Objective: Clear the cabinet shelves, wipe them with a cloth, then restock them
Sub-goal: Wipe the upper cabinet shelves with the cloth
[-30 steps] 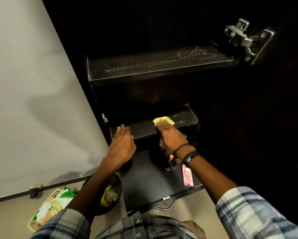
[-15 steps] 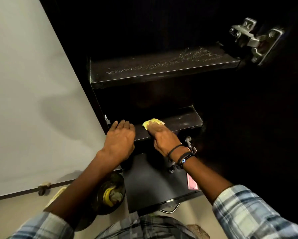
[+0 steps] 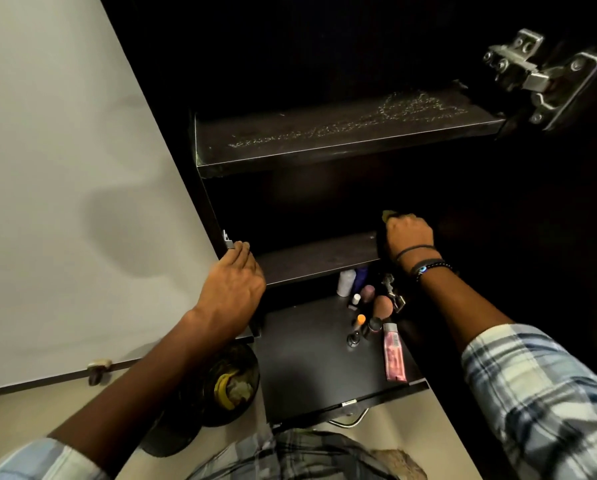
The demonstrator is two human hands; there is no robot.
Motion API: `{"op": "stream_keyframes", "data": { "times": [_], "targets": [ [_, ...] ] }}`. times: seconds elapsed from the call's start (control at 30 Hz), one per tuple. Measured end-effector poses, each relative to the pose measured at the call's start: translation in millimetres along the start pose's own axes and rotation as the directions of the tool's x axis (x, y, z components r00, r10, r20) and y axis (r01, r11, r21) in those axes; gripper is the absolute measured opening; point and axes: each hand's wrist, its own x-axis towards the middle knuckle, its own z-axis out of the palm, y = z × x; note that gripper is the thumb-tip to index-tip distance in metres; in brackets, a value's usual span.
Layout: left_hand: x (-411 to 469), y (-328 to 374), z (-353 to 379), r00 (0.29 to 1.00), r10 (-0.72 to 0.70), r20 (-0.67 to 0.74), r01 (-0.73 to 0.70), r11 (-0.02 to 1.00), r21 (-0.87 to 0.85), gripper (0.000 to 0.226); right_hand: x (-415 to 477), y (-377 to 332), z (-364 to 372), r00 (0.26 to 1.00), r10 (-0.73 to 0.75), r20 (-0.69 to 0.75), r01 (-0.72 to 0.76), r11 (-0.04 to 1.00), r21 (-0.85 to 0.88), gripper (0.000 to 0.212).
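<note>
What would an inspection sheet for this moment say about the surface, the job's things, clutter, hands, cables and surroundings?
Surface: middle shelf dark, its right end hidden by a hand; upper shelf bears pale dusty streaks.
Job's things: yellow cloth at the middle shelf's right end, mostly hidden; small bottles and a pink tube on the bottom board.
Clutter: dark bowl with yellowish contents on the floor.
Hands: right hand grips the cloth; left hand rests at the middle shelf's left front edge, holding nothing.
Cables: nothing seen.
Surroundings: white panel on the left; metal hinge upper right.
</note>
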Motion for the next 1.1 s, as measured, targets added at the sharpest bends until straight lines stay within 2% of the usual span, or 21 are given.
{"op": "stream_keyframes", "data": {
  "times": [0.07, 0.1, 0.2, 0.27, 0.33, 0.37, 0.43, 0.53, 0.57, 0.63, 0.7, 0.77, 0.83, 0.9, 0.93, 1.0, 1.1],
  "targets": [
    [-2.1, -0.2, 2.0, 1.0, 0.013, 0.016, -0.013, 1.0, 0.015, 0.052, -1.4, -0.2, 1.3, 0.998, 0.06, 0.018, -0.062, 0.994, 0.094, 0.03],
    [-3.5, -0.2, 2.4, 1.0, 0.016, 0.027, -0.016, 1.0, 0.023, 0.053, -8.4, -12.2, 2.4, 1.0, 0.028, -0.001, -0.027, 0.979, 0.2, 0.036],
    [-5.7, 1.5, 3.3, 0.999, 0.01, 0.042, -0.011, 0.999, 0.035, 0.054, -50.4, -83.0, 13.5, 0.973, -0.185, -0.137, 0.23, 0.814, 0.533, 0.063],
    [-6.8, 3.6, 1.1, 0.998, 0.011, 0.063, -0.013, 1.0, 0.028, 0.055, -82.3, -137.8, 13.6, 0.908, -0.382, -0.173, 0.402, 0.674, 0.62, 0.065],
    [-9.1, 3.4, -1.7, 0.997, 0.018, 0.078, -0.02, 0.999, 0.027, 0.056, -92.6, -172.5, 12.1, 0.837, -0.512, -0.194, 0.511, 0.602, 0.613, 0.058],
    [-10.8, 2.3, -3.0, 0.997, 0.024, 0.074, -0.026, 0.999, 0.021, 0.055, -86.9, -175.4, 10.7, 0.826, -0.517, -0.226, 0.543, 0.621, 0.565, 0.057],
    [-12.9, -0.7, -1.7, 0.998, 0.031, 0.053, -0.032, 0.999, 0.019, 0.053, -61.2, -157.0, 11.5, 0.877, -0.415, -0.241, 0.478, 0.715, 0.51, 0.058],
    [-15.4, -0.7, -0.7, 0.998, 0.035, 0.061, -0.037, 0.999, 0.039, 0.05, -30.5, -128.1, 10.4, 0.939, -0.294, -0.176, 0.343, 0.819, 0.461, 0.057],
    [-14.9, 1.0, -0.8, 0.997, 0.035, 0.074, -0.037, 0.999, 0.031, 0.049, -33.2, -133.9, 5.4, 0.931, -0.321, -0.176, 0.365, 0.809, 0.46, 0.057],
    [-12.2, 5.7, -0.5, 0.996, 0.013, 0.088, -0.013, 1.0, -0.006, 0.048, -54.4, -162.4, -1.6, 0.879, -0.424, -0.217, 0.473, 0.725, 0.501, 0.058],
    [-9.1, 9.1, -1.0, 0.994, -0.011, 0.107, 0.016, 0.999, -0.042, 0.05, -82.8, -182.1, -2.7, 0.829, -0.519, -0.21, 0.548, 0.677, 0.491, 0.051],
    [-8.4, 9.8, -2.7, 0.994, -0.012, 0.109, 0.019, 0.998, -0.062, 0.05, -101.0, -172.5, -0.7, 0.818, -0.491, -0.298, 0.573, 0.655, 0.493, 0.047],
    [-9.3, 8.8, -4.5, 0.995, 0.005, 0.104, 0.001, 0.998, -0.066, 0.047, -103.8, -142.4, 8.9, 0.849, -0.41, -0.334, 0.528, 0.703, 0.477, 0.043],
    [-11.9, 9.1, -5.4, 0.993, 0.029, 0.113, -0.023, 0.998, -0.055, 0.045, -95.6, -102.7, 17.5, 0.903, -0.298, -0.308, 0.414, 0.795, 0.443, 0.051],
    [-12.8, 10.2, -4.8, 0.992, 0.037, 0.121, -0.031, 0.998, -0.052, 0.044, -87.8, -81.4, 21.8, 0.939, -0.211, -0.271, 0.314, 0.847, 0.429, 0.05],
    [-13.9, 13.1, -3.8, 0.99, 0.04, 0.137, -0.031, 0.997, -0.068, 0.044, -67.5, -39.9, 25.1, 0.984, -0.051, -0.173, 0.099, 0.954, 0.283, 0.037],
    [-13.9, 17.3, -2.5, 0.99, 0.033, 0.14, -0.018, 0.994, -0.109, 0.049, -44.0, -3.0, 14.4, 0.986, 0.133, -0.104, -0.117, 0.982, 0.147, 0.029]
  ]
}}
